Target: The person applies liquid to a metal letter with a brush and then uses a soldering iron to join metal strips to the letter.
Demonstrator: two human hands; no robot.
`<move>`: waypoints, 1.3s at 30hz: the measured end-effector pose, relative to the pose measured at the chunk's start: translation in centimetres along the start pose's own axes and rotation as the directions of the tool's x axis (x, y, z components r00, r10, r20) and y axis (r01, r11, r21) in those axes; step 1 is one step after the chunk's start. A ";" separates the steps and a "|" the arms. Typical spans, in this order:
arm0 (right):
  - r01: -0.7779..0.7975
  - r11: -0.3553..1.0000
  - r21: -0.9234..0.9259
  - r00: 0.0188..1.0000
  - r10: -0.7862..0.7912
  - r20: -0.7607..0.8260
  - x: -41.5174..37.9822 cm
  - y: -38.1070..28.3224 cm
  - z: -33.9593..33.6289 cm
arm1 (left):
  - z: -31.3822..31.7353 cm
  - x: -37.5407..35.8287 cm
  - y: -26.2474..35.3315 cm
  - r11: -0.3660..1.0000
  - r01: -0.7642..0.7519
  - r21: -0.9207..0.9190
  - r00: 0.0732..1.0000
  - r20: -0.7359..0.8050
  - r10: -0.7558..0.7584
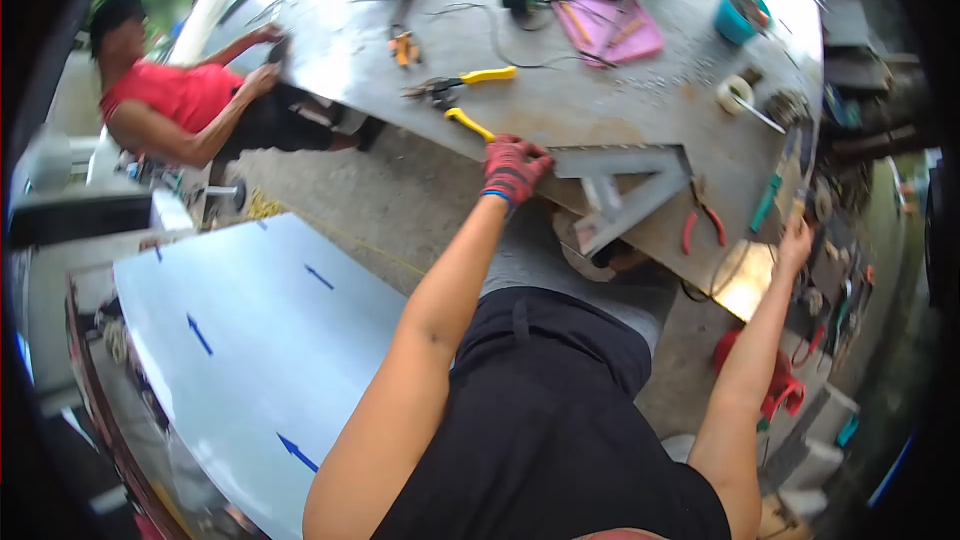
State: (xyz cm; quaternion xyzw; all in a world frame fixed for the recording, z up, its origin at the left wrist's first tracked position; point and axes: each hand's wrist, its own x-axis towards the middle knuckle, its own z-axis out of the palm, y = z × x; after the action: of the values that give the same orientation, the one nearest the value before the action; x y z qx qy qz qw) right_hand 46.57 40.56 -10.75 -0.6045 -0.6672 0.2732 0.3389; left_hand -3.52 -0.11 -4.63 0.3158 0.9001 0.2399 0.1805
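Note:
My left hand (515, 168), in a red-and-dark striped glove, has its fingers curled at the left end of a grey sheet-metal letter A (645, 198). The letter lies on its side and juts over the near table edge. Just left of the glove are yellow-handled snips (470, 80), one handle reaching to the fingers. My bare right hand (796, 246) is closed around the tan handle of a long tool (800, 202); its far end is hard to make out among other tools. Between the hands lie red-handled pliers (704, 225).
The metal table (400, 90) carries orange-handled pliers (405, 47), a pink tray (620, 30), teal pots (738, 15), a solder-like spool (735, 95) and a teal-handled tool (767, 202). A person in red (180, 100) works at the left. A large pale sheet (250, 340) with blue arrows lies behind.

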 end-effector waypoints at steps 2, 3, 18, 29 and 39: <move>-0.001 1.000 -0.023 1.000 0.002 0.024 0.0 0.6 0.3 | 0.4 0.3 -0.1 0.998 0.056 -0.027 0.998 0.022 -0.055; -0.003 0.995 -0.097 1.000 0.004 0.016 -0.7 -1.2 -0.1 | 0.3 0.4 0.0 0.997 0.076 -0.028 0.997 -0.008 -0.077; -0.071 0.997 0.020 0.993 0.069 0.092 1.0 -0.6 -0.3 | -1.1 -2.3 0.0 0.972 0.090 -0.218 0.995 -0.017 -0.096; 0.113 0.994 -0.014 0.964 -0.113 -0.240 -3.7 -10.2 -2.6 | -1.3 -12.6 -2.9 0.946 0.119 -0.302 0.993 0.015 -0.120; 0.239 0.919 0.313 0.953 -0.284 0.104 -23.0 -24.4 2.5 | 2.6 -18.1 -7.0 0.959 0.121 -0.254 0.946 0.321 -0.035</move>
State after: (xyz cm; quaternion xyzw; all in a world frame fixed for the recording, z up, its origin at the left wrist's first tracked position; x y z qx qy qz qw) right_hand 30.32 14.97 3.77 -0.4302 -0.7165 0.3662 0.4092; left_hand 7.66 -15.95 -7.45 0.2861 0.8305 0.3001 0.3721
